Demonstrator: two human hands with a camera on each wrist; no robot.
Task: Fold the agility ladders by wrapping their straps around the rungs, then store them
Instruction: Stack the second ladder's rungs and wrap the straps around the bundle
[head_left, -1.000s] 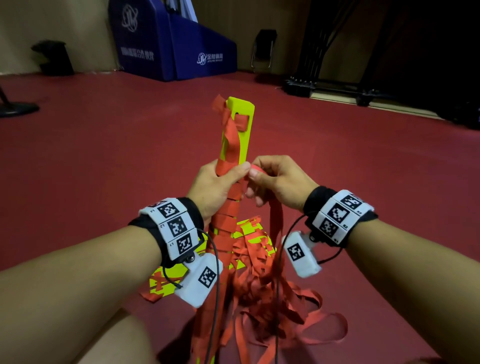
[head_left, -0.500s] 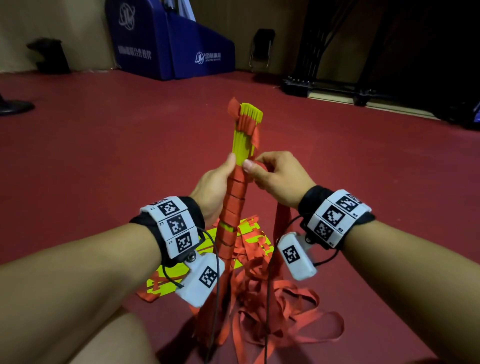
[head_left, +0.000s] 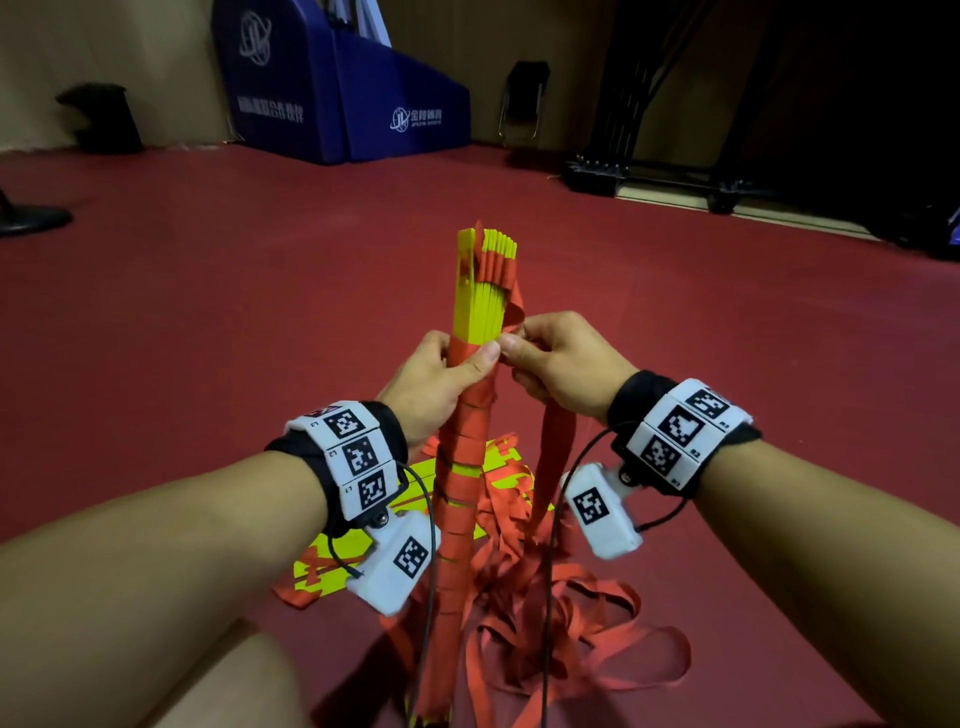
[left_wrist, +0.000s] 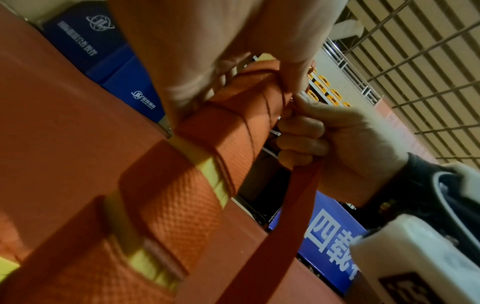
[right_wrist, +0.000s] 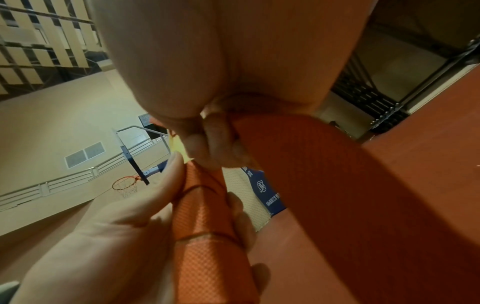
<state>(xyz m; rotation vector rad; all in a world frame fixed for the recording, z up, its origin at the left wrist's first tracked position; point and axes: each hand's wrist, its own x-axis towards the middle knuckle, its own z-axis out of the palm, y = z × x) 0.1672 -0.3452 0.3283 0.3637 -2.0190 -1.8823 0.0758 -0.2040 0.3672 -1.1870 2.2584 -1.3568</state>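
Note:
A bundle of yellow rungs (head_left: 480, 291) stands upright before me, its lower part wound in red strap (head_left: 462, 467). My left hand (head_left: 441, 379) grips the wrapped bundle (left_wrist: 233, 123), thumb across the top turn. My right hand (head_left: 556, 364) pinches the loose red strap (head_left: 553, 452) beside the bundle; its curled fingers (left_wrist: 301, 131) hold the strap (left_wrist: 293, 205) hanging down. In the right wrist view the strap (right_wrist: 337, 185) runs from my right fingers (right_wrist: 215, 142), and my left hand (right_wrist: 116, 236) wraps the bundle (right_wrist: 207, 236).
Loose red straps (head_left: 582, 649) and a second yellow ladder (head_left: 343, 561) lie on the red floor (head_left: 208, 312) under my hands. Blue padded blocks (head_left: 337, 98) stand at the back wall, a dark metal rack (head_left: 675, 171) at back right, my knee (head_left: 197, 686) at bottom left.
The bundle has turned from its flat face to its thin edges, and the strap wrap has climbed a turn higher. Both hands have shifted slightly up the bundle.

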